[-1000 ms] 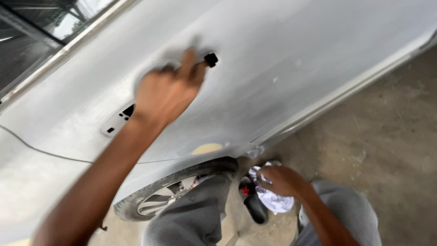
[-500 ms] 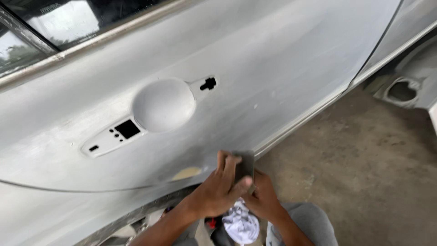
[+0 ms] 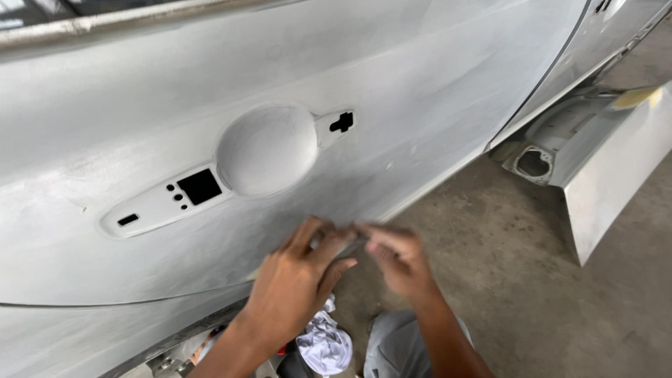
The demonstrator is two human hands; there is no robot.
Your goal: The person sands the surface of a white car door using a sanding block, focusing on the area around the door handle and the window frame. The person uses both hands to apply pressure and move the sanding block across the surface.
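A sanded silver car door [image 3: 420,105] fills the view, with a round handle recess [image 3: 266,150] and dark cut-outs beside it. My left hand [image 3: 294,280] and my right hand [image 3: 399,259] meet just below the recess, close to the door's lower part. Both pinch a small grey sheet of sandpaper [image 3: 348,243], seen nearly edge-on and blurred. My left hand's fingertips lie close to the panel; I cannot tell if they touch it.
A crumpled white cloth [image 3: 323,344] lies by my grey trouser knee [image 3: 392,336]. At the right, an open silver body panel [image 3: 609,175] juts over the concrete floor [image 3: 532,280]. The door's window edge [image 3: 105,21] runs along the top.
My left hand came down off the handle recess to join my right hand at the sandpaper. The view swung right and closer, and both hands have risen towards the door.
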